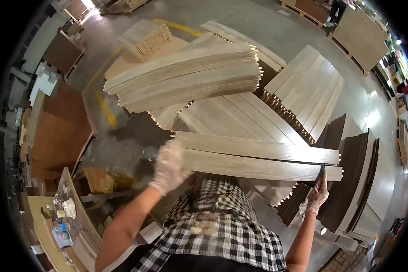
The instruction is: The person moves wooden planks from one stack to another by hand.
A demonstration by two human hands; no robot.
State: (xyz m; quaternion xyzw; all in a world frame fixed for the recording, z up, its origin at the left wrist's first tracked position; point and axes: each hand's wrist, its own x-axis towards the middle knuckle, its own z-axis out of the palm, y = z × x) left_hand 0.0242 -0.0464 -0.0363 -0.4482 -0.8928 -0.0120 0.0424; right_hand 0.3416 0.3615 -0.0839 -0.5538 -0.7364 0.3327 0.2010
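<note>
Two long grey wood-grain boards [258, 165] lie side by side in front of me, across a stack of similar boards. Small tabs stick out of their ends. My left hand [168, 167], in a thin whitish glove, is at their left end; motion smears its fingers, so its grip cannot be made out. At the near board's right end is my right hand [318, 196], gloved too, with its fingers closed around a small dark thing [321, 174] against the board's edge. What that thing is does not show clearly.
Beyond lie crossed stacks of grey boards [190, 75], with another stack [308, 88] at the right. Dark-edged panels [349, 177] stand close by my right arm. At left are a brown panel [59, 136], a cardboard box [99, 180] and a cluttered bench [45, 231].
</note>
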